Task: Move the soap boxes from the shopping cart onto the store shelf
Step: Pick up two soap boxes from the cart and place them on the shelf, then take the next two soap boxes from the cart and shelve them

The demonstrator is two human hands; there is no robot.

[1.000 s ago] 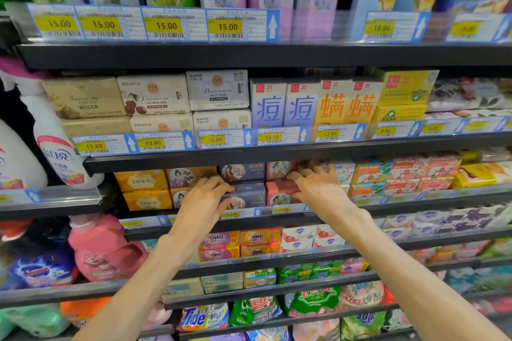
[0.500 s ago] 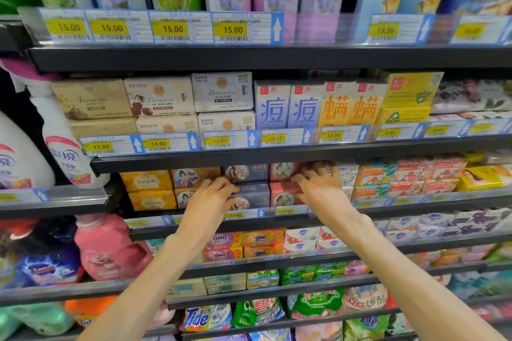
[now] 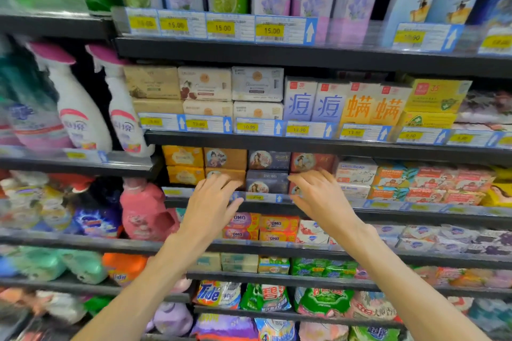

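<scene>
Fingers (image 3: 221, 183) of the left hand (image 3: 212, 203) are spread and almost straight, and their tips lie on the front of the lower brown soap box (image 3: 225, 174), just left of the dark blue soap box (image 3: 267, 181). Fingers (image 3: 300, 181) of the right hand (image 3: 321, 196) are also spread and only a little bent; they reach to the right edge of the dark blue soap box and cover most of the lower red soap box (image 3: 294, 189) beside it. Neither hand closes around a box. Whether the right fingertips really touch the boxes, I cannot tell, because the picture is blurred there.

The dark blue soap box stands on the shelf (image 3: 304, 203), behind the price rail, with one more dark blue box (image 3: 268, 160) on top of it. Left of this pile is the brown pile, whose upper box (image 3: 225, 158) shows a round portrait. Further left is a yellow pile (image 3: 184, 165). Right of the dark blue pile stands an upper red box (image 3: 311, 162), and further right are white boxes (image 3: 356, 171) and then orange and red ones.

Above the dark blue soap box, one shelf higher, stand boxes with big blue characters (image 3: 314, 104) and orange characters (image 3: 372, 108). Below it, one shelf lower, lie OMO packs (image 3: 274, 227). Far to the left of it stand two white spray bottles (image 3: 80, 116) with pink tops and a pink bottle (image 3: 145, 210).
</scene>
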